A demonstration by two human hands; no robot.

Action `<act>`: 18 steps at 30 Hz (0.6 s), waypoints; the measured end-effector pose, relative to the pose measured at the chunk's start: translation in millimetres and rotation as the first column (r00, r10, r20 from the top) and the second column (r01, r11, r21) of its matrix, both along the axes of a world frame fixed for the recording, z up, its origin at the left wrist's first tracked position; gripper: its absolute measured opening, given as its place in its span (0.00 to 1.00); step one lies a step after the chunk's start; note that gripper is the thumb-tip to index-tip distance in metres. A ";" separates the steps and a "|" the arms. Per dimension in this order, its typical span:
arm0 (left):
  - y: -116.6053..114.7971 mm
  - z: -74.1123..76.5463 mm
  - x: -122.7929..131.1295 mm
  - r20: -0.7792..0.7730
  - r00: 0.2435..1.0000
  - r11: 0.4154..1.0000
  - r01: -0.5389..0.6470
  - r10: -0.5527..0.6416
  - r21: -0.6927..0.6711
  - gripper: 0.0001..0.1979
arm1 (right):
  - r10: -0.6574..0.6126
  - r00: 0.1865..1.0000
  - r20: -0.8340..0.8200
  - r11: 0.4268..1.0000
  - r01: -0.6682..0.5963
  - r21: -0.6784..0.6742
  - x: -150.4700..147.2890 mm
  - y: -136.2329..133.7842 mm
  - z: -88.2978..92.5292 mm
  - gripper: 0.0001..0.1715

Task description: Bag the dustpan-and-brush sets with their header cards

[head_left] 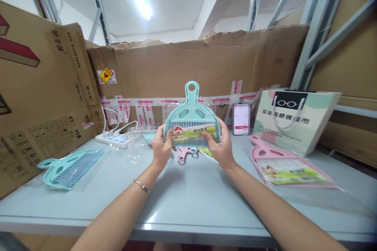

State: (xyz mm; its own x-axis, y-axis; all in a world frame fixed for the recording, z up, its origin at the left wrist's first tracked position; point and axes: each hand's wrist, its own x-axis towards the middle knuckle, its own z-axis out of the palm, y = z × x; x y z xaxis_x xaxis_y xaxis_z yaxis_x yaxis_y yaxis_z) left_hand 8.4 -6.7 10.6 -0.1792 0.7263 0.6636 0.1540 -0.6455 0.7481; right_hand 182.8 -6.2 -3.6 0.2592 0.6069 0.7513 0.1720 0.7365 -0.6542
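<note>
Between my two hands I hold up a mint-green dustpan and brush set (191,110) in clear plastic, its looped handle pointing upward. A printed green and yellow label card (193,132) lies across its brush bristles. My left hand (163,145) grips the left edge, thumb on the front. On the right edge, my right hand (219,145) is closed the same way, its thumb over the card. Behind and below the set, a pink handle (183,155) and part of another label show on the table; the rest is hidden.
On the grey table (176,204), another mint-green set (72,168) lies at left and a pink set (290,162) at right, both bagged. A power strip (113,140), a phone (241,119) and a paper bag (294,119) stand toward the back. Cardboard (176,66) walls the rear.
</note>
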 end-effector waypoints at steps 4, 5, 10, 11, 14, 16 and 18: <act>-0.7 -0.8 2.9 0.072 0.997 0.999 0.038 -0.037 -0.012 0.11 | -0.012 1.000 0.002 1.000 0.012 -0.010 -2.2 -6.4 10.5 0.32; -0.8 -0.7 3.2 0.085 0.995 0.998 0.062 -0.060 -0.026 0.11 | -0.010 1.000 -0.004 0.999 0.009 -0.032 -1.5 -9.2 15.5 0.31; -1.4 5.8 -0.9 0.119 0.984 0.991 0.135 -0.132 -0.017 0.15 | -0.100 0.994 -0.053 0.973 0.087 -0.213 37.5 -33.4 42.3 0.31; -0.9 8.4 -3.0 0.130 0.985 0.993 0.117 -0.116 -0.001 0.16 | -0.152 0.986 -0.075 0.955 0.127 -0.267 55.1 -39.5 45.3 0.31; 4.9 17.6 -12.3 0.161 0.986 0.999 0.028 -0.033 0.034 0.16 | -0.388 0.917 -0.087 0.824 0.304 -0.477 122.7 -57.1 44.5 0.33; 13.6 23.9 -22.0 0.189 0.981 0.997 -0.050 0.038 0.060 0.15 | -0.460 0.874 -0.157 0.744 0.283 -0.605 172.2 -67.0 34.6 0.35; 25.6 28.9 -34.8 0.247 0.960 0.987 -0.153 0.134 0.059 0.14 | -0.443 0.875 -0.194 0.687 0.192 -0.701 218.3 -74.3 17.7 0.34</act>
State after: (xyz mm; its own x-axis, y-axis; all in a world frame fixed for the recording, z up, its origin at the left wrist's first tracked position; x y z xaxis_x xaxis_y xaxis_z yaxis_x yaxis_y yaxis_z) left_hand -26.4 19.0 39.5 -0.4394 0.6301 0.6403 0.0701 -0.6866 0.7237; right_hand 401.1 -80.4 14.0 0.6767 0.7351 0.0396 0.0017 0.0523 -0.9986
